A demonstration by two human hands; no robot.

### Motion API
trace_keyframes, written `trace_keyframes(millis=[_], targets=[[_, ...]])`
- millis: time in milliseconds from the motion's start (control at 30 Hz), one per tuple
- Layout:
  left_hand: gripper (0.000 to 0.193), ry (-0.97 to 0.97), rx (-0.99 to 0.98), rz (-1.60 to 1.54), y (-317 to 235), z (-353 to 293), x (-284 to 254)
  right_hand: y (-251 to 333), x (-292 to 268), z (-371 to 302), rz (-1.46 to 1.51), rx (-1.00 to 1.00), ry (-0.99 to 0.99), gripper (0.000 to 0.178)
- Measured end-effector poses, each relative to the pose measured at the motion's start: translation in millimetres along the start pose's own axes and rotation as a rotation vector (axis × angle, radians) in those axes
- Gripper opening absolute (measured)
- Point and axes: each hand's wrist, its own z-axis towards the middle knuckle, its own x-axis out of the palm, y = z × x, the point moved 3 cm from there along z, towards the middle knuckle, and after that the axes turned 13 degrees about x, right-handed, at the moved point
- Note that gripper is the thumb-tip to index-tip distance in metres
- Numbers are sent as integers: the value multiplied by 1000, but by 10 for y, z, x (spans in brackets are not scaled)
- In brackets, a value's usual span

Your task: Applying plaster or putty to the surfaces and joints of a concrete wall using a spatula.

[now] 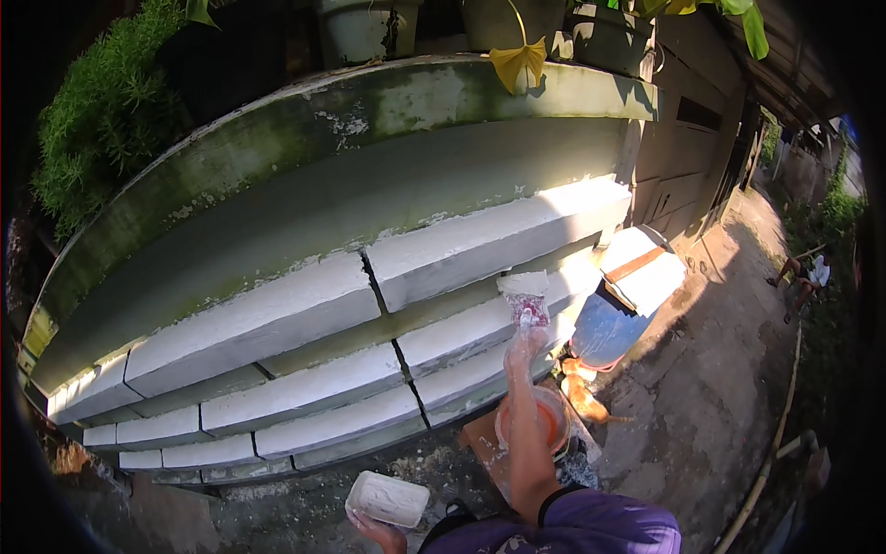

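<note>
My right hand [523, 349] is closed around the handle of a wide brush [528, 305]. The brush has a reddish, paint-smeared body and a white-coated front edge. That edge is against or just in front of the stepped block wall [305, 319], near its right end; whether it touches cannot be told. Low at the bottom of the view, my left hand [377, 530] grips the side of a white rectangular tub [392, 520] with thick white paint [395, 496] in it. White coats the wall's protruding blocks, while greenish-grey shows in the recesses between them.
Beneath my right forearm stands an orange bucket [559, 417]. A blue drum [604, 331] with a white cover [637, 263] is beside the wall, and an orange-and-white cat [583, 399] lies near it. Potted plants [365, 32] top the mossy ledge [277, 138]. Another person [812, 275] is farther right.
</note>
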Motion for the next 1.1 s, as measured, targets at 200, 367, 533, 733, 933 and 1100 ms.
trace_keyframes(millis=[200, 367, 533, 733, 933, 1100], targets=[[55, -2, 15, -20, 33, -27, 3, -12, 219, -187, -115, 160, 73, 25], [56, -34, 11, -69, 56, -16, -53, -12, 276, -281, 40, 123, -2, 24], [57, -56, -3, -28, 32, -21, -117, 3, 233, -111, 38, 24, -106, 14], [55, -67, 13, 7, 5, -47, -150, 79, 392, -165, 123, 76, -9, 8], [57, -60, -14, -19, -124, -88, 66, 85, 552, -601, 80, 132, 89, 26], [56, -62, -16, -14, -186, -111, 124, 60, 627, -961, -22, 148, 209, 31]])
